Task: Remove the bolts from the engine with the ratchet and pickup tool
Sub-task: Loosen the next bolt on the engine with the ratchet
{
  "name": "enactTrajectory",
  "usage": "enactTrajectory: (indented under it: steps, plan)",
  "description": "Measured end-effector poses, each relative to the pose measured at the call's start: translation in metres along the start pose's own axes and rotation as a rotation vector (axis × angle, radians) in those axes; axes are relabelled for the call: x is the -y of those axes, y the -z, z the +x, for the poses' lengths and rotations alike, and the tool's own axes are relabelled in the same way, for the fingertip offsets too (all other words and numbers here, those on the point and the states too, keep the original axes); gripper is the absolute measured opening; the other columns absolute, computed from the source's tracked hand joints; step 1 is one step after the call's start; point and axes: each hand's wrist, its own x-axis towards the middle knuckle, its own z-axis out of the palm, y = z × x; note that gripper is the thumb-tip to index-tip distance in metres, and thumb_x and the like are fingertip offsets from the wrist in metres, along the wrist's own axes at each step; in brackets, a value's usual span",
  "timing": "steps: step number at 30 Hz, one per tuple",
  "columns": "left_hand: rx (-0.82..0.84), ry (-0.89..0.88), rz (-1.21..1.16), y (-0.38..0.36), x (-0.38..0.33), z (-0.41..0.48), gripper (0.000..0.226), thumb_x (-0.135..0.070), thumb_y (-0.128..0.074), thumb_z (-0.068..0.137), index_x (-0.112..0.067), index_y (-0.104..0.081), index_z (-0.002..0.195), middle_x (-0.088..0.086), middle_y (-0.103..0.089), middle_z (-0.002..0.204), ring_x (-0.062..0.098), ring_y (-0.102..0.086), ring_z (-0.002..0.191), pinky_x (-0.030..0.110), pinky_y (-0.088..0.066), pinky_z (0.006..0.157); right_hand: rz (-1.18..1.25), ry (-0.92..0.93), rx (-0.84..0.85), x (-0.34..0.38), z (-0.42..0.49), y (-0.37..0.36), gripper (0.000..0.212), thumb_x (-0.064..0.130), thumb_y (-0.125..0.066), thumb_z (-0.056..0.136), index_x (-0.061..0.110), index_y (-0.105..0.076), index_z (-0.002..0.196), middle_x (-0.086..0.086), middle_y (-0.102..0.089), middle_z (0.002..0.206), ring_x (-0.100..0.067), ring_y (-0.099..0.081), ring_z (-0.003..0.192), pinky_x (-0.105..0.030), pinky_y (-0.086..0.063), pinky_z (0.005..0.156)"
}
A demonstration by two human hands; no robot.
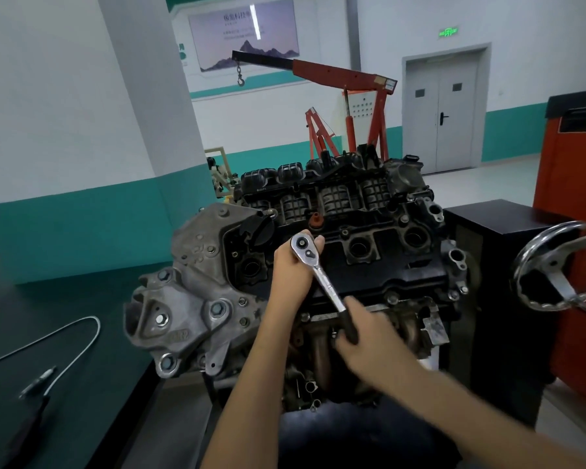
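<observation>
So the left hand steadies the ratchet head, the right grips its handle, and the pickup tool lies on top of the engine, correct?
Not quite: the head view shows the pickup tool on the dark bench left of the engine. The rest is right.

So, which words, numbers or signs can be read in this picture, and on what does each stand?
Grey wall poster with a mountain picture: Chinese heading, too blurred to read.
Green lit sign above the grey double door: blurred, unreadable.
Silver cast engine bracket: raised marks, blurred.
White sticker on the red workshop crane: too small.
Nothing can be quoted.
</observation>
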Motion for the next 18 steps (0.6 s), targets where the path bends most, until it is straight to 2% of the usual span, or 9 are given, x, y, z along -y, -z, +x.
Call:
enactTrajectory:
  steps: [2,3,4,6,9,10,12,15,18]
  plan:
    - [0.014,-0.017,-0.005,-0.001,-0.003,0.001,0.042,-0.013,-0.058,0.094,-0.020,-0.035,0.060,-0.013,-0.034,0.056,0.006,-0.033,0.060,0.017,-0.031,0.058,-0.226,0.083,0.086,-0.013,0.017,0.053,0.030,0.015,-0.058,0.085,0.020,-0.049,0.113,-0.001,-0.046,0.076,-0.010,-0.049,0.059,-0.014,-0.037,0.053]
    - [0.016,-0.024,-0.008,-0.002,-0.004,0.003,0.040,-0.011,-0.057,0.094,-0.020,-0.041,0.059,-0.012,-0.039,0.057,0.006,-0.038,0.062,0.018,-0.035,0.063,-0.369,0.136,0.124,-0.014,0.030,0.080,0.024,0.016,-0.058,0.085,0.024,-0.049,0.106,0.001,-0.048,0.074,-0.009,-0.051,0.057,-0.017,-0.039,0.052]
    - [0.012,-0.026,0.000,-0.003,-0.005,0.004,0.039,-0.010,-0.056,0.094,-0.024,-0.048,0.058,-0.010,-0.043,0.059,0.007,-0.041,0.065,0.021,-0.037,0.066,-0.517,0.187,0.150,-0.012,0.044,0.104,0.021,0.016,-0.058,0.086,0.027,-0.046,0.098,0.003,-0.049,0.070,-0.006,-0.051,0.056,-0.018,-0.037,0.049]
    - [0.002,-0.017,0.038,-0.003,-0.005,0.004,0.041,-0.008,-0.053,0.093,-0.032,-0.057,0.059,-0.011,-0.043,0.059,0.009,-0.039,0.063,0.026,-0.035,0.062,-0.723,0.274,0.166,-0.004,0.065,0.132,0.020,0.019,-0.058,0.088,0.028,-0.044,0.099,0.010,-0.045,0.066,-0.008,-0.050,0.056,-0.020,-0.035,0.050]
    - [-0.021,-0.006,-0.011,0.003,0.000,-0.003,0.044,-0.010,-0.054,0.094,-0.028,-0.041,0.057,-0.013,-0.037,0.058,0.008,-0.033,0.061,0.025,-0.030,0.060,-0.776,0.292,0.055,-0.004,0.057,0.112,0.022,0.023,-0.057,0.087,0.027,-0.042,0.103,0.009,-0.043,0.068,-0.019,-0.055,0.066,-0.027,-0.038,0.058]
    - [-0.027,-0.008,-0.031,0.004,0.001,-0.005,0.044,-0.014,-0.056,0.094,-0.027,-0.036,0.057,-0.013,-0.034,0.058,0.008,-0.032,0.061,0.025,-0.028,0.059,-0.710,0.270,-0.007,-0.009,0.044,0.092,0.022,0.023,-0.056,0.086,0.027,-0.041,0.101,0.006,-0.044,0.071,-0.024,-0.059,0.070,-0.028,-0.039,0.059]
    - [-0.028,-0.011,-0.038,0.002,0.000,-0.008,0.047,-0.018,-0.057,0.094,-0.029,-0.031,0.057,-0.013,-0.029,0.057,0.008,-0.028,0.059,0.026,-0.025,0.056,-0.396,0.141,-0.081,-0.009,0.010,0.043,0.022,0.023,-0.057,0.085,0.027,-0.039,0.097,0.002,-0.049,0.071,-0.026,-0.060,0.069,-0.028,-0.042,0.058]
    - [-0.059,0.018,0.008,-0.003,-0.002,-0.006,0.051,-0.017,-0.059,0.094,-0.030,-0.029,0.055,-0.012,-0.024,0.056,0.008,-0.023,0.057,0.027,-0.022,0.055,0.052,-0.025,-0.153,0.012,-0.014,-0.027,0.024,0.015,-0.058,0.085,0.025,-0.041,0.099,0.001,-0.053,0.068,-0.014,-0.056,0.059,-0.015,-0.041,0.050]
    - [-0.073,0.021,0.062,0.001,-0.001,-0.004,0.044,-0.017,-0.060,0.093,-0.020,-0.028,0.062,-0.011,-0.024,0.058,0.006,-0.023,0.055,0.021,-0.023,0.051,0.185,-0.035,-0.166,0.025,-0.013,-0.059,0.032,0.010,-0.056,0.085,0.013,-0.045,0.115,-0.004,-0.055,0.073,-0.023,-0.058,0.067,-0.026,-0.045,0.058]
